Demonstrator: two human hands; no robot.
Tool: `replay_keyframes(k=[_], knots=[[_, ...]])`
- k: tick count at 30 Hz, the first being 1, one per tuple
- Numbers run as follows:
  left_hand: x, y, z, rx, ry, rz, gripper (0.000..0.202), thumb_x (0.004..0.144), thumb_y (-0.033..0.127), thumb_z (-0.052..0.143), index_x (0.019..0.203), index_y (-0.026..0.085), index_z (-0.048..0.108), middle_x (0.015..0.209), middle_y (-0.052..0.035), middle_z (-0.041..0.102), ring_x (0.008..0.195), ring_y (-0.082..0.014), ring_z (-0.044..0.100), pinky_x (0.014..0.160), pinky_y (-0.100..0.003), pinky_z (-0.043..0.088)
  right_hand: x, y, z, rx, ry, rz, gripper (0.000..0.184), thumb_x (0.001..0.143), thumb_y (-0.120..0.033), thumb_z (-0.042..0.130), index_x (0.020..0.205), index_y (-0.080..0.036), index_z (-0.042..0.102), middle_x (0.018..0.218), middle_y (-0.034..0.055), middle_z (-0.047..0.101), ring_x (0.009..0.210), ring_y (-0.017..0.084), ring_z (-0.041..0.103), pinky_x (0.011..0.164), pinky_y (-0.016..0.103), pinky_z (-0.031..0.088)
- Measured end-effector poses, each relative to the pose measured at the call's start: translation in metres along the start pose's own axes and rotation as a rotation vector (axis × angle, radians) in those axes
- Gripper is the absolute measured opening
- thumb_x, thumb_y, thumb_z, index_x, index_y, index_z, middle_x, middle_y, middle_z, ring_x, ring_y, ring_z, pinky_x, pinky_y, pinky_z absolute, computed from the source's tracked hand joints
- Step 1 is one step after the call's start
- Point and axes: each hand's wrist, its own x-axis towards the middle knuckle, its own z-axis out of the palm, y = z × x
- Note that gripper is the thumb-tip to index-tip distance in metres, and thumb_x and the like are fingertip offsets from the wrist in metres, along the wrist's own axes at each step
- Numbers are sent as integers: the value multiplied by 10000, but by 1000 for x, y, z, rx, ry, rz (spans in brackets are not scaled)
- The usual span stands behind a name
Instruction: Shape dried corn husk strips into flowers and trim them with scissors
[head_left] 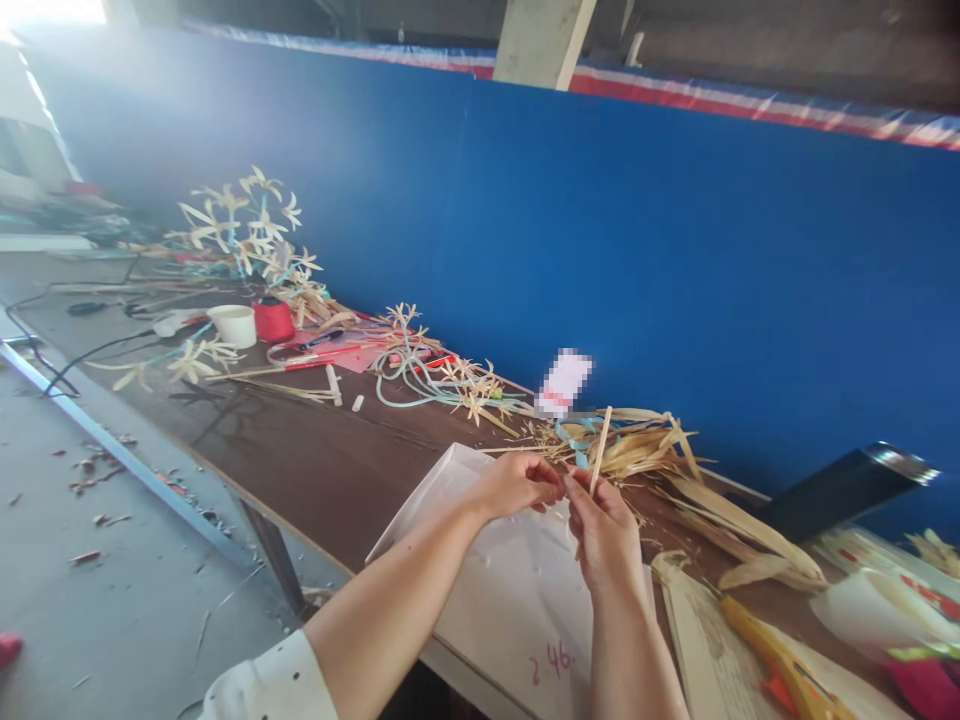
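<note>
Both my hands meet over a white board (510, 600) that rests at the table's front edge and carries red handwriting. My left hand (517, 485) is closed in a pinch, its fingertips close to those of my right hand; anything between them is too small to make out. Closed too, my right hand (606, 522) holds a thin pale stick (601, 450), perhaps a strip of husk, that points upward between thumb and fingers. Just beyond the hands lies a bundle of dry corn husks (637, 447) tied with a light blue ribbon (576, 436).
Pale husk-like flowers (262, 230) rise at the back left. Nearer are a white cup (234, 326), a red thread spool (274, 320) and coiled light-blue stems (405, 380). A black cylinder (840, 495) and yellow-handled tool (780, 655) lie right. A blue panel (637, 250) borders the table.
</note>
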Motion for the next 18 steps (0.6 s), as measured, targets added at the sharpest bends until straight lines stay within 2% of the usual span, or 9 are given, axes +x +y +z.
replay_keyframes(k=[4, 8, 13, 18], knots=[[4, -4, -2, 40, 78, 23, 275, 666, 334, 655, 835, 121, 613, 734, -28, 602, 619, -96, 550, 581, -227, 482, 6, -1, 4, 23, 9, 23, 376, 612, -389, 738, 900, -171, 633, 460, -102, 318, 385, 35, 228, 365, 173, 142], [13, 3, -5, 102, 119, 53, 273, 692, 370, 617, 790, 116, 626, 668, -16, 590, 587, -92, 528, 563, -215, 463, 16, -12, 10, 12, 50, 24, 389, 575, -391, 750, 877, -169, 645, 466, -91, 366, 394, 47, 250, 366, 187, 165], [38, 12, -5, 138, 225, 80, 218, 705, 331, 595, 756, 122, 628, 571, 12, 548, 507, -76, 480, 515, -200, 422, 42, -28, 16, -82, 69, -91, 402, 571, -424, 729, 875, -168, 674, 459, -73, 423, 407, 73, 311, 378, 210, 208], [67, 8, -3, 171, 275, 127, 228, 709, 346, 588, 765, 130, 632, 570, 20, 523, 498, -72, 455, 489, -190, 402, 72, -28, 18, -177, 105, -186, 425, 577, -456, 694, 876, -155, 685, 470, -50, 481, 429, 100, 377, 414, 232, 275]])
